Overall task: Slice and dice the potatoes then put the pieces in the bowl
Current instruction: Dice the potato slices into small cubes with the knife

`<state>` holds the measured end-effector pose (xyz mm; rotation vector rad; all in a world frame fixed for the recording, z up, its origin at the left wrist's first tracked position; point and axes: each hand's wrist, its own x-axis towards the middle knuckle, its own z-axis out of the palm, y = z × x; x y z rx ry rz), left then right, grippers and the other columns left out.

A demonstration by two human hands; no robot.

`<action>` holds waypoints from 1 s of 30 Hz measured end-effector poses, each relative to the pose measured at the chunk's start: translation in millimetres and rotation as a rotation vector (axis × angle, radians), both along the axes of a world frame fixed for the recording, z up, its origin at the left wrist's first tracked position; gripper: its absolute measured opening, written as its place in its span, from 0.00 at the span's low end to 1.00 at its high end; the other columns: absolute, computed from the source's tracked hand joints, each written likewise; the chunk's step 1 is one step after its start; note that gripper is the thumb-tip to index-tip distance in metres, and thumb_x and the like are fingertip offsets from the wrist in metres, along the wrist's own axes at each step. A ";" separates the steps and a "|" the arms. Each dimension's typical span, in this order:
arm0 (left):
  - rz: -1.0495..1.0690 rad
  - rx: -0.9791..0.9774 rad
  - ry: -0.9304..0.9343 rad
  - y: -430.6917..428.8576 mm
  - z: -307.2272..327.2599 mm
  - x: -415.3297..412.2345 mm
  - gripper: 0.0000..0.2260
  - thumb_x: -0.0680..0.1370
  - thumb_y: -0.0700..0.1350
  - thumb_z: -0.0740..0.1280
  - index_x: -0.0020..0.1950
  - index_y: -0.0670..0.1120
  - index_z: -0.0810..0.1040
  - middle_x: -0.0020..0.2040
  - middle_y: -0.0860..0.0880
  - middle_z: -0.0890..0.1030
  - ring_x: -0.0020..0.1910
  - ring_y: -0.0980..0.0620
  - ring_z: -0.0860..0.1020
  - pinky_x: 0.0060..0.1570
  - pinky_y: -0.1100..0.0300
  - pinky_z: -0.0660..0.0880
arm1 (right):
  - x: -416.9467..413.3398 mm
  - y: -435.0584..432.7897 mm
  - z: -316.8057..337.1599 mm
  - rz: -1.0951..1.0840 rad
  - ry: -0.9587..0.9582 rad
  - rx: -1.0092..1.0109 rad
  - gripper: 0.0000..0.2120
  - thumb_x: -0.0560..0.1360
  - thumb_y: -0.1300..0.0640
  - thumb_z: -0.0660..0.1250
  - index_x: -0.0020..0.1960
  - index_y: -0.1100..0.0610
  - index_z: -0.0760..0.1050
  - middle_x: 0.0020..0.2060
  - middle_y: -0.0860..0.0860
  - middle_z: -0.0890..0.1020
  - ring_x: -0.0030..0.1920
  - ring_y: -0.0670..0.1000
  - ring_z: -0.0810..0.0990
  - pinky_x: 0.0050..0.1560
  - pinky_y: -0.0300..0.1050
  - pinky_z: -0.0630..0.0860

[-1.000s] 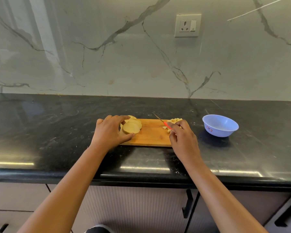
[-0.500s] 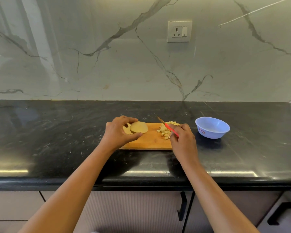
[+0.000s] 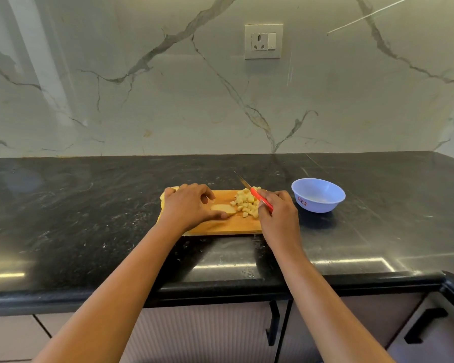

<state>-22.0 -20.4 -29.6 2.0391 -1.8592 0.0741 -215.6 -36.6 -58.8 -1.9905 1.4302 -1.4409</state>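
A wooden cutting board (image 3: pixel 220 226) lies on the black counter. My left hand (image 3: pixel 188 206) holds a round potato slice (image 3: pixel 224 208) flat on the middle of the board, thumb and fingers around it. More slices (image 3: pixel 165 195) peek out behind that hand at the board's left end. A heap of diced potato (image 3: pixel 245 203) sits on the board's right part. My right hand (image 3: pixel 278 213) grips a red-handled knife (image 3: pixel 260 199), its blade raised and pointing away to the left over the dice. A light blue bowl (image 3: pixel 318 195) stands to the right of the board.
The black stone counter (image 3: pixel 89 218) runs left and right, with a rounded front edge (image 3: pixel 220 289). A marble wall with a socket (image 3: pixel 263 41) rises behind. Cabinet doors with black handles (image 3: pixel 273 323) are below the counter.
My left hand carried one slice from the stack at the left to the board's middle and laid it flat beside the dice. The right hand kept the knife raised.
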 end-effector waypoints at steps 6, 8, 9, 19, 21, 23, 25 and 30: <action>-0.027 -0.098 0.373 -4.5 -2.2 14.1 0.06 0.73 0.54 0.71 0.40 0.59 0.75 0.39 0.59 0.78 0.39 0.60 0.74 0.59 0.48 0.70 | -4.3 -1.9 -0.9 0.011 -0.039 -0.002 0.17 0.78 0.62 0.62 0.65 0.54 0.75 0.48 0.48 0.72 0.46 0.45 0.74 0.47 0.36 0.73; -0.049 -0.098 0.475 -4.9 0.4 12.5 0.05 0.73 0.51 0.72 0.41 0.57 0.77 0.39 0.56 0.80 0.37 0.57 0.74 0.53 0.51 0.75 | -10.3 -4.4 0.5 0.011 -0.089 0.005 0.16 0.78 0.63 0.61 0.64 0.54 0.75 0.47 0.49 0.73 0.45 0.45 0.75 0.45 0.34 0.73; -0.073 -0.091 0.511 -4.8 2.7 10.3 0.04 0.73 0.50 0.72 0.41 0.55 0.78 0.40 0.54 0.80 0.36 0.57 0.74 0.48 0.55 0.75 | -14.1 -5.9 1.4 0.005 -0.105 0.006 0.16 0.78 0.64 0.61 0.64 0.54 0.76 0.47 0.50 0.73 0.44 0.45 0.75 0.45 0.33 0.73; -0.221 -0.050 0.317 -48.5 23.0 -43.6 0.09 0.75 0.48 0.71 0.54 0.56 0.80 0.43 0.60 0.81 0.48 0.59 0.79 0.63 0.49 0.69 | -54.0 -18.8 2.4 -0.155 -0.077 0.026 0.15 0.78 0.64 0.60 0.62 0.58 0.77 0.49 0.50 0.71 0.44 0.48 0.73 0.46 0.36 0.66; -0.219 -0.034 0.265 -52.8 22.7 -46.0 0.12 0.75 0.48 0.70 0.58 0.56 0.78 0.45 0.60 0.81 0.52 0.59 0.78 0.65 0.50 0.65 | -51.2 -18.5 2.7 -0.136 -0.040 0.000 0.15 0.78 0.64 0.60 0.62 0.58 0.77 0.48 0.50 0.71 0.43 0.47 0.73 0.41 0.32 0.65; -0.219 -0.054 0.285 -54.7 22.7 -42.5 0.11 0.76 0.47 0.70 0.57 0.56 0.79 0.46 0.59 0.81 0.52 0.58 0.78 0.65 0.50 0.66 | -50.2 -18.9 2.4 -0.129 -0.018 -0.016 0.15 0.78 0.64 0.60 0.62 0.57 0.77 0.48 0.50 0.71 0.43 0.47 0.72 0.38 0.27 0.66; -0.228 -0.079 0.336 -53.5 23.0 -36.0 0.09 0.76 0.47 0.69 0.55 0.56 0.80 0.47 0.58 0.81 0.52 0.58 0.78 0.64 0.46 0.69 | -49.7 -18.8 2.2 -0.118 -0.008 -0.017 0.15 0.78 0.64 0.60 0.63 0.58 0.77 0.48 0.49 0.70 0.43 0.47 0.72 0.38 0.24 0.66; -0.328 0.053 0.265 -36.0 32.0 -9.4 0.12 0.78 0.46 0.67 0.60 0.56 0.77 0.53 0.57 0.80 0.56 0.57 0.76 0.66 0.46 0.68 | -45.8 -16.8 1.8 -0.100 0.005 -0.033 0.15 0.79 0.64 0.61 0.64 0.57 0.76 0.48 0.49 0.71 0.44 0.46 0.73 0.41 0.30 0.65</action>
